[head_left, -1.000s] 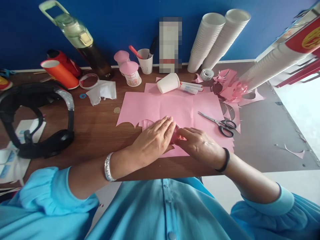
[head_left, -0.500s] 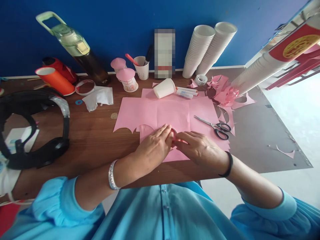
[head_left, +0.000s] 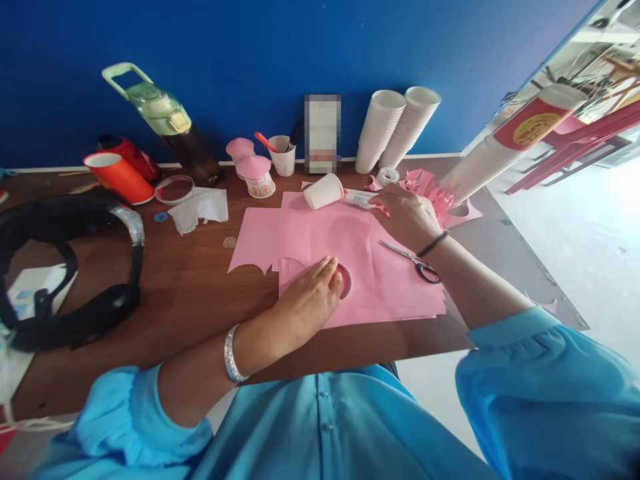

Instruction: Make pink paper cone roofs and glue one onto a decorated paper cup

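My left hand (head_left: 313, 293) rests on a stack of pink paper (head_left: 400, 287). Its fingers and thumb hold down a thin round ring (head_left: 349, 281), probably a tape roll; the hand covers the ring's left side. Farther back, my right hand (head_left: 407, 217) reaches over the right ends of white markers (head_left: 357, 199). Its fingers bend down there, near an orange tip, and whether they grip a marker is hidden. Just left of the markers, a white paper cup (head_left: 324, 192) lies on its side. Below my right hand are scissors (head_left: 413, 259), with one black handle loop partly under the wrist.
At the back stand stacked paper cups (head_left: 383, 130), a pen cup (head_left: 283, 157), small decorated cups with pink cone roofs (head_left: 256, 170) and a bottle (head_left: 187, 147). A black headband-like device (head_left: 127, 287) lies left. Pink scraps (head_left: 425, 187) and a tape dispenser roll (head_left: 388, 176) are right.
My right hand has left the ring and moved up and right to the markers. My left hand stays on the ring. The view has shifted somewhat.
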Tool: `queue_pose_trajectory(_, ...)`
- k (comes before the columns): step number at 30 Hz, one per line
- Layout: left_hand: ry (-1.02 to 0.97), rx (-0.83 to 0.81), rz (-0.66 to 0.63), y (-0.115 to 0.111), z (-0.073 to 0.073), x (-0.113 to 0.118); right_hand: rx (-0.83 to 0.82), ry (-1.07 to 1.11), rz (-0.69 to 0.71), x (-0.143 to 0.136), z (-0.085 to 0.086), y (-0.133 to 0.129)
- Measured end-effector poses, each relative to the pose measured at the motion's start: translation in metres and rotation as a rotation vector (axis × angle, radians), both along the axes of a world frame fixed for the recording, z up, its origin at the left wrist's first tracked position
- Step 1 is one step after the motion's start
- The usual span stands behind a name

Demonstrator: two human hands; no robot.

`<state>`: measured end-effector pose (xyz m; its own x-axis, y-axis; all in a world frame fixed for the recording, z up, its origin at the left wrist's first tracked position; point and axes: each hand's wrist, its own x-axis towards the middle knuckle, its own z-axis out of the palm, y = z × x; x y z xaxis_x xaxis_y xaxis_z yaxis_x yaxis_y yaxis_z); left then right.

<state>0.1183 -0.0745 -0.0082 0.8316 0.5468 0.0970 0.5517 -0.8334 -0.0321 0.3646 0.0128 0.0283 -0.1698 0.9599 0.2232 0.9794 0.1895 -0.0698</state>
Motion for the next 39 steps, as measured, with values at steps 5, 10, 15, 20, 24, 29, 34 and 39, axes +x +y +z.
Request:
queue_pose_trajectory(5, -0.059, -0.035, 0.015, 0.002, 0.000, 0.000, -0.127, -0.083, -0.121, -0.001, -0.002, 0.044)
queue_pose_trajectory(10, -0.077, -0.018, 0.013, 0.004, -0.002, -0.001, -0.202, -0.128, -0.130, 0.003, -0.004, 0.069)
queue_pose_trajectory(15, -0.119, -0.080, 0.037, 0.003, 0.001, -0.002, -0.263, -0.184, -0.105, 0.006, -0.007, 0.075)
queue_pose_trajectory(20, -0.127, -0.158, 0.059, 0.003, 0.014, -0.003, -0.302, -0.221, -0.092, 0.008, -0.004, 0.075)
queue_pose_trajectory(24, -0.126, -0.145, 0.055, 0.003, 0.016, -0.003, -0.273, -0.227, -0.122, 0.017, 0.001, 0.068)
queue_pose_trajectory(29, -0.090, -0.075, 0.036, 0.003, 0.012, -0.004, -0.041, 0.142, -0.208, 0.034, 0.004, 0.029)
queue_pose_trajectory(34, -0.054, -0.052, -0.004, 0.004, 0.013, -0.005, -0.061, 0.691, 0.024, 0.029, 0.003, -0.027)
queue_pose_trajectory(39, -0.125, -0.048, -0.012, 0.007, 0.016, -0.004, -0.137, 0.774, 0.125, 0.013, -0.002, -0.051)
